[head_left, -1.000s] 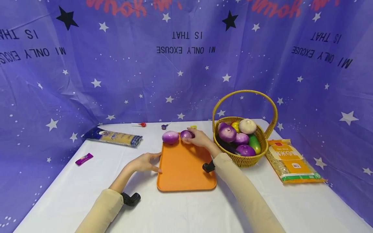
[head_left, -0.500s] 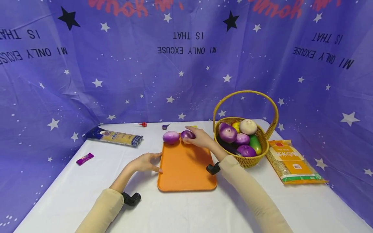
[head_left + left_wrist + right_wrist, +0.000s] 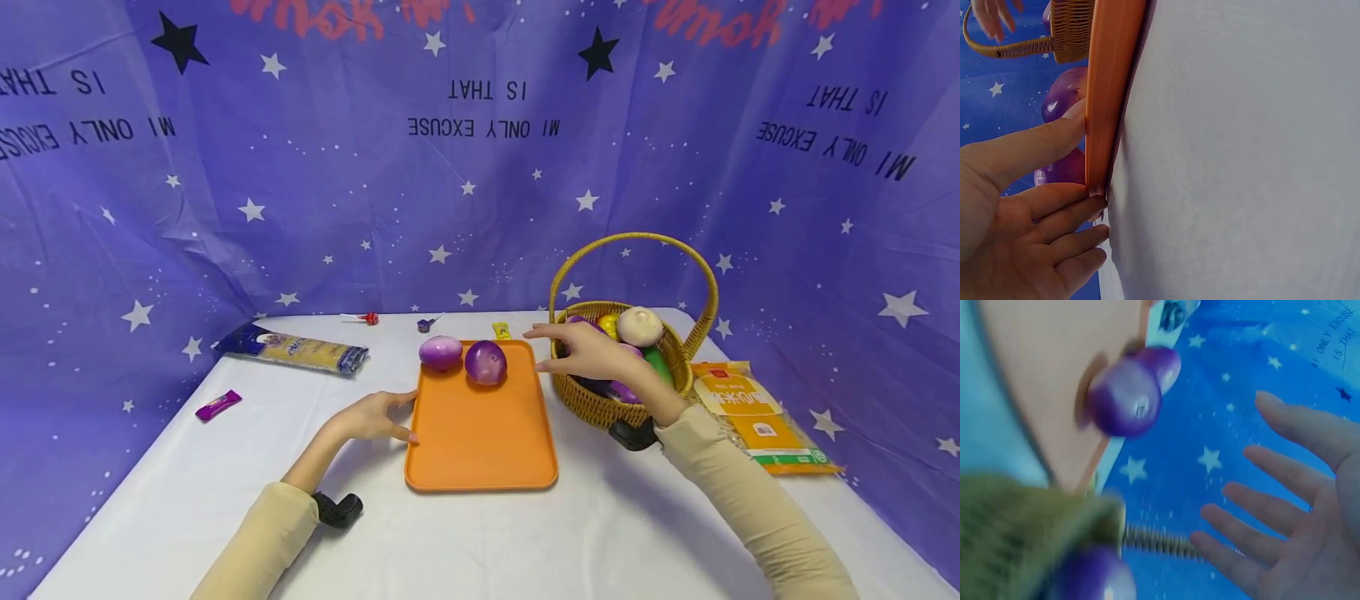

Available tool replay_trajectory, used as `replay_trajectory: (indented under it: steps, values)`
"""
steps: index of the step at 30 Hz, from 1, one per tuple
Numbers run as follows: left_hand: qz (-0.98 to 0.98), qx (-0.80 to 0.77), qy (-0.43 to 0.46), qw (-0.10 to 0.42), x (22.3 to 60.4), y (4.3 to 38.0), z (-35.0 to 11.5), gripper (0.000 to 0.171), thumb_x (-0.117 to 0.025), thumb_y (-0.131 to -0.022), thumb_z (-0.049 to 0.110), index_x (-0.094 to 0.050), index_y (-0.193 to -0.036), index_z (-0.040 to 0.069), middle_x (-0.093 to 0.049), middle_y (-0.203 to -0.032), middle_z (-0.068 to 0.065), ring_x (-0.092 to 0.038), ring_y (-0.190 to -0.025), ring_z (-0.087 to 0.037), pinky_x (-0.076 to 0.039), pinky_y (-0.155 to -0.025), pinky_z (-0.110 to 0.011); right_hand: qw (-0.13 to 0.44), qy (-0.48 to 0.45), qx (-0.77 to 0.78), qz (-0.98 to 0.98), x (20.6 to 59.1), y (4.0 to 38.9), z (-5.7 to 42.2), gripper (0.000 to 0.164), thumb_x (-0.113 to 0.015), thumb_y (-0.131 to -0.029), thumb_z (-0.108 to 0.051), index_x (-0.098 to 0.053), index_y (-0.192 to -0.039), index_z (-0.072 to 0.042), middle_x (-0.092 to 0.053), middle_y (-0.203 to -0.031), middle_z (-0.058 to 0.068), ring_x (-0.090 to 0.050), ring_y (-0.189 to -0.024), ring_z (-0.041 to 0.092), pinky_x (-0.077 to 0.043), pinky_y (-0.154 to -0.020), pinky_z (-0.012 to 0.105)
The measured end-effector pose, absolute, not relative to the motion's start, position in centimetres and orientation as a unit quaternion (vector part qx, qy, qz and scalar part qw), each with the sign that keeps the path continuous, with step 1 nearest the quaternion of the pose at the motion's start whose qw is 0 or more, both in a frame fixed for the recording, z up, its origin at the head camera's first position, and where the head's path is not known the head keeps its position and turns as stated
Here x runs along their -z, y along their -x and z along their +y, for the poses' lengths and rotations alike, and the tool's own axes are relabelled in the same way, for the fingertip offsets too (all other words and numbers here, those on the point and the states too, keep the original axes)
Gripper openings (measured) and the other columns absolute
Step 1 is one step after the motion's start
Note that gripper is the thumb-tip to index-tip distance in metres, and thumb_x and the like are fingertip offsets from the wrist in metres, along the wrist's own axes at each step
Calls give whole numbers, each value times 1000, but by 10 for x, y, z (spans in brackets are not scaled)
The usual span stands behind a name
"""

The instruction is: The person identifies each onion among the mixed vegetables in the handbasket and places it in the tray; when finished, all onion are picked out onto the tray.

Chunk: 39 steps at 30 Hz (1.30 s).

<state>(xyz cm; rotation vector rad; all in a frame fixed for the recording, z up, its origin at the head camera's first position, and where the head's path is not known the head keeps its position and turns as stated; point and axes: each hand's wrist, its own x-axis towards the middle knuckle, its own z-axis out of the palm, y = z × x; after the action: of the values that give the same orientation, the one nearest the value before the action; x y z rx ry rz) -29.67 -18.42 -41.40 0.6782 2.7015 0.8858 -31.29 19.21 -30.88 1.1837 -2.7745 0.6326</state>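
Observation:
My left hand (image 3: 371,417) rests at the left edge of an orange tray (image 3: 480,442). In the left wrist view its thumb and straight fingers touch the tray's rim (image 3: 1107,94). Two purple onions lie at the tray's far end: a longish one (image 3: 441,354) at the left corner and a round one (image 3: 486,362) beside it. My right hand (image 3: 600,354) hovers over the left side of a wicker basket (image 3: 600,414), fingers spread and holding nothing. The basket has more purple onions, a white onion (image 3: 640,326), a yellow vegetable (image 3: 608,325) and a green one (image 3: 658,365), partly hidden by the hand.
A noodle packet (image 3: 300,350) and a purple-wrapped candy (image 3: 218,406) lie to the left. Lollipops, one red (image 3: 369,318) and one dark purple (image 3: 426,326), and a yellow candy (image 3: 502,331) lie behind the tray. An orange grain bag (image 3: 757,417) is right of the basket, whose tall handle (image 3: 633,236) arches up.
My right hand has let go of the round purple onion on the tray and moved right to the basket, fingers spreading. My left hand stays at the tray's edge.

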Motion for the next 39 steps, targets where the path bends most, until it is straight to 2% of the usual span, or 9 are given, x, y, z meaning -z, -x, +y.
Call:
replay_trajectory:
  steps: [2, 4, 5, 16, 19, 22, 26, 29, 39]
  values:
    - [919, -302, -231, 108, 414, 297, -185, 86, -83, -75, 32, -42, -142, -4, -45, -140, -28, -39, -130, -44, -33, -107, -55, 31, -389, -196, -900, 304, 313, 205, 50, -72, -88, -24, -58, -133, -8, -55, -136, 15, -64, -93, 26, -49, -88, 42]
    - [919, -302, -231, 108, 414, 297, -185, 86, -83, -75, 32, -42, -142, -4, -45, -140, -29, -40, -130, -44, -33, -106, -55, 32, -392, -193, -899, 301, 315, 217, 49, -73, -87, -21, -59, -131, -8, -59, -131, 14, -62, -105, 30, -48, -94, 47]
    - [919, -302, -230, 108, 414, 297, -186, 86, -83, -75, 32, -42, -142, -3, -45, -139, -29, -40, -130, -44, -33, -106, -55, 32, -390, -189, -901, 299, 316, 221, 48, -74, -86, -20, -60, -130, -8, -61, -129, 14, -56, -117, 35, -46, -97, 50]
    - [920, -301, -226, 111, 413, 297, -186, 86, -82, -75, 33, -42, -143, -2, -45, -139, -29, -40, -130, -44, -34, -106, -55, 14, -392, -147, -908, 302, 342, 257, 53, -78, -81, -22, -61, -129, -7, -61, -127, 14, -58, -105, 34, -47, -91, 50]
    - [920, -301, -226, 110, 413, 297, -186, 86, -83, -75, 32, -42, -143, -2, -45, -139, -29, -39, -130, -44, -33, -106, -55, 5, -374, -142, -916, 304, 351, 264, 56, -80, -80, -22, -60, -130, -7, -61, -127, 15, -56, -110, 36, -45, -95, 51]
    - [920, -301, -227, 109, 414, 297, -185, 86, -83, -75, 32, -42, -142, -3, -45, -139, -29, -39, -130, -44, -33, -107, -55, -7, -351, -131, -927, 307, 360, 269, 58, -81, -79, -22, -60, -131, -8, -58, -131, 17, -49, -123, 38, -38, -103, 55]
    - [919, -301, -228, 110, 414, 297, -185, 86, -83, -75, 32, -42, -142, -3, -45, -140, -29, -39, -130, -44, -33, -106, -55, -21, -342, -123, -932, 311, 369, 273, 60, -80, -78, -19, -59, -133, -7, -54, -134, 20, -44, -127, 42, -35, -105, 57]
    - [919, -302, -230, 109, 414, 297, -185, 86, -83, -75, 32, -42, -142, -3, -45, -140, -29, -39, -130, -44, -32, -107, -55, -21, -349, -121, -929, 313, 374, 274, 60, -80, -77, -16, -58, -132, -5, -55, -133, 21, -45, -125, 43, -36, -104, 58]
    - [918, -303, -230, 111, 416, 299, -185, 87, -83, -75, 33, -41, -143, -3, -43, -141, -28, -38, -131, -44, -31, -107, -55, -14, -358, -129, -925, 321, 379, 271, 61, -81, -75, -12, -59, -131, -6, -62, -123, 17, -57, -109, 35, -46, -95, 50]
